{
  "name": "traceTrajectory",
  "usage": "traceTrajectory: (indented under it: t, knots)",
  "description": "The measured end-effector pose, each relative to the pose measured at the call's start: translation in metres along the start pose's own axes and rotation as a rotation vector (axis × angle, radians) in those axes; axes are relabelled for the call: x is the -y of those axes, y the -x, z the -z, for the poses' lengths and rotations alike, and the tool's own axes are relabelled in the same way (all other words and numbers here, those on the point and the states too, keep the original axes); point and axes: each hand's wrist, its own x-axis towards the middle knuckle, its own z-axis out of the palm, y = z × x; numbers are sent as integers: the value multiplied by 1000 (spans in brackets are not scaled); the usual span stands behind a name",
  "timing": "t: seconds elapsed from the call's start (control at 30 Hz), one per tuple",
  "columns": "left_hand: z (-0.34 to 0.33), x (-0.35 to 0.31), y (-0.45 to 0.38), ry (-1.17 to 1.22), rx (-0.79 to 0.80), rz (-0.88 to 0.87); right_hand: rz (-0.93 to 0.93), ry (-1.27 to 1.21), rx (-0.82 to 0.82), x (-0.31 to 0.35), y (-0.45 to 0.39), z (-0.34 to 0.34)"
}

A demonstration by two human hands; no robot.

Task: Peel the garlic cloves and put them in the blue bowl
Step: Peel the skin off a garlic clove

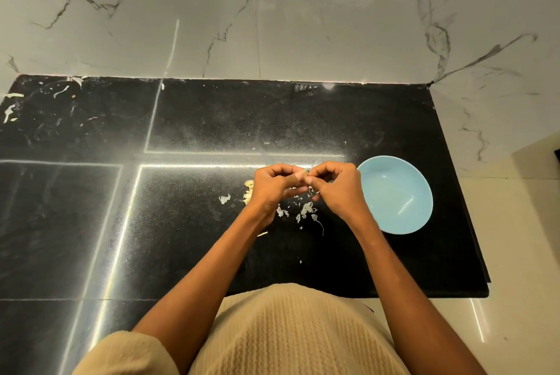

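Both hands are meeting above the glossy black speckled stone tabletop (212,120), fingers curled inward. The left hand (272,186) and the right hand (336,186) are together pinching a small pale garlic clove (303,175), of which only a beige tip is showing between the fingertips; whether its skin is off cannot be told. Just right of the right hand, a round light-blue bowl (397,196) is sitting on the tabletop, and nothing is showing inside it. Thin white scraps of garlic peel (306,209) are lying scattered under and in front of the hands, with a small heap of pale unpeeled garlic cloves (249,191) peeking out beside the left hand. More peel scraps (12,111) are littering the far left corner. A white marble wall with grey veins (272,11) is rising behind the tabletop.
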Motion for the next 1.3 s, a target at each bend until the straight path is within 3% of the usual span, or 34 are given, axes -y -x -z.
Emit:
traceTrajectory:
  t: [0.3, 0.77, 1.07, 1.3]
  knots:
    - [1, -4, 0, 51, -21, 63, 10, -74, 61, -4, -1, -5]
    - [-7, 4, -3, 162, -100, 137, 193, 110, -60, -9, 4, -14]
    - [0, 2, -1, 183, 115, 209, 144, 50, -2, -10, 0, -7]
    - [1, 5, -2, 139, 51, 146, 106, -35, 41, -8, 0, -4]
